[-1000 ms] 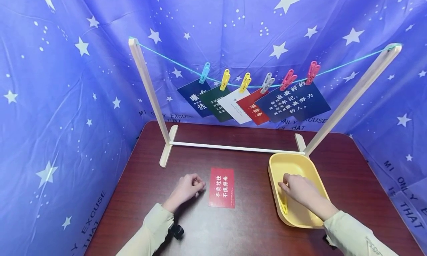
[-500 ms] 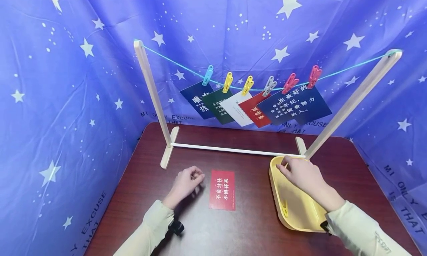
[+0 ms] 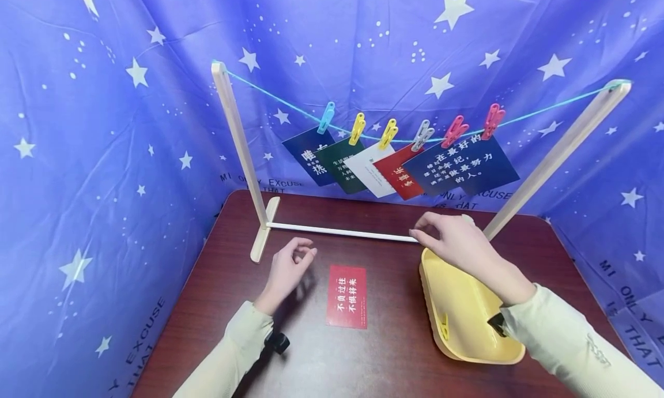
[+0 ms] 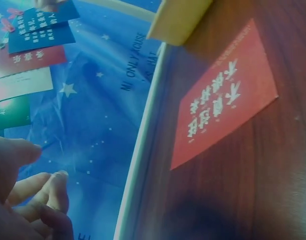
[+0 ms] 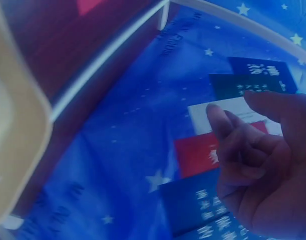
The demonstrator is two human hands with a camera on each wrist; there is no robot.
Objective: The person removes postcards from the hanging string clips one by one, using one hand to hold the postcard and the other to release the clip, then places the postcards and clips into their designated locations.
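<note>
My left hand (image 3: 288,268) hovers over the table left of a red card (image 3: 346,297) with white writing. Its fingers are loosely curled and hold nothing; the left wrist view shows a gap between thumb and fingertips. Above the far end of a yellow basket (image 3: 426,294) is my right hand (image 3: 456,236), thumb and index finger apart, nothing between them. One yellow clothespin (image 3: 444,327) lies in the basket. Behind, several cards hang from a cord (image 3: 290,105) by coloured clothespins, among them a white card (image 3: 370,173) and a blue card (image 3: 487,161).
A wooden stand carries the cord, with a left post (image 3: 236,132), a right post (image 3: 560,156) and a white crossbar (image 3: 342,232) low along the table (image 3: 306,352). A blue star-printed curtain (image 3: 129,184) surrounds the back and sides.
My right hand has risen out of the basket and moved toward the stand. My left hand has lifted and moved slightly away from me. The red card stays where it was.
</note>
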